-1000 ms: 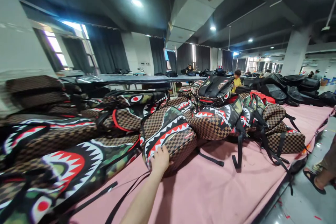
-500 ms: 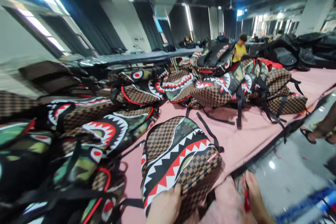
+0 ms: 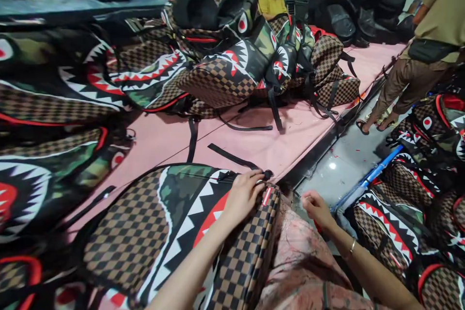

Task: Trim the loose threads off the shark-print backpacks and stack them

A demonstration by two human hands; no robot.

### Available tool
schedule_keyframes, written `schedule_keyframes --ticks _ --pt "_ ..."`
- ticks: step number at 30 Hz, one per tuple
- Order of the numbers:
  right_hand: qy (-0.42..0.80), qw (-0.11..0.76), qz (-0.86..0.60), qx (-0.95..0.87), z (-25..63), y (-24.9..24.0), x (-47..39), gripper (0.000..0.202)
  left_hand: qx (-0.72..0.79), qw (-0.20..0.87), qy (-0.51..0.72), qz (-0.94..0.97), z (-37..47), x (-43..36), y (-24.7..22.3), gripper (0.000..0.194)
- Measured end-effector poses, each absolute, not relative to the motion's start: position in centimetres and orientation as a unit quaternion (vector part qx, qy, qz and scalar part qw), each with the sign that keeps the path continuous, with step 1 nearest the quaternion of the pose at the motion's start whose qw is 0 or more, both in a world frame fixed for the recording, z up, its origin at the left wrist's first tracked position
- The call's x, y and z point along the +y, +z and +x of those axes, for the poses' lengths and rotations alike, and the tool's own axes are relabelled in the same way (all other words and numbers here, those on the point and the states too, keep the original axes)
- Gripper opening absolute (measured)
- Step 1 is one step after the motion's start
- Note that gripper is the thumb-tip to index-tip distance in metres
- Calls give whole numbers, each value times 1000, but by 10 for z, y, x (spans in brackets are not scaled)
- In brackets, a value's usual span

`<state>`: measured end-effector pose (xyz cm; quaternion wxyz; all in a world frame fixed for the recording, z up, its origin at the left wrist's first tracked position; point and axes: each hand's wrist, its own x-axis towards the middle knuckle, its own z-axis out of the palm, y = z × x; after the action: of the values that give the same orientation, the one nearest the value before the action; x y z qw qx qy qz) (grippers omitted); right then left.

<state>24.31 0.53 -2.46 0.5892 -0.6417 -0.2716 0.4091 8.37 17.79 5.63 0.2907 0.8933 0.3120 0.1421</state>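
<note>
**Where the pink-covered bench (image 3: 167,135) ends, little margin is left for a brown-and-black checkered backpack with camouflage and shark-mouth print (image 3: 160,232)**

As it lies printed side up at the near right edge, the backpack hides that stretch of rim; whether it overhangs cannot be told. Its bottom panel sits against the wearer's pink patterned clothing (image 3: 294,256). A careless pull that way could tip it off, since only the body backs it there.

The left hand (image 3: 245,196) rests on the backpack's lower corner, its grip half curled; whether it pinches anything or merely presses is unclear. The right hand (image 3: 317,210) hangs past the edge, fingers bent inward, a bit of red below the palm; what it holds cannot be made out. If that is something sharp, it could nick the print or the clothing.

A loose black webbing strap (image 3: 232,157) beyond the corner could snag when the backpack turns.

Open pink surface runs between the backpack and the heaped backpacks (image 3: 218,82) towards the far edge; more backpacks (image 3: 23,189) crowd the left. Off the right edge, grey floor (image 3: 336,155) gives elbow room, narrowed by a blue bar (image 3: 381,167).
</note>
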Motion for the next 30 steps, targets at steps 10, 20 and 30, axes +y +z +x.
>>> schedule_keyframes --ticks 10,20,30 --pt "397 515 -673 -353 230 3 29 17 271 396 27 877 111 206 40 26" --pt "353 462 -657 -480 238 5 65 13 271 418 35 866 116 206 48 18" --pt "342 525 -650 -430 258 -1 43 14 404 295 200 843 69 197 54 32"
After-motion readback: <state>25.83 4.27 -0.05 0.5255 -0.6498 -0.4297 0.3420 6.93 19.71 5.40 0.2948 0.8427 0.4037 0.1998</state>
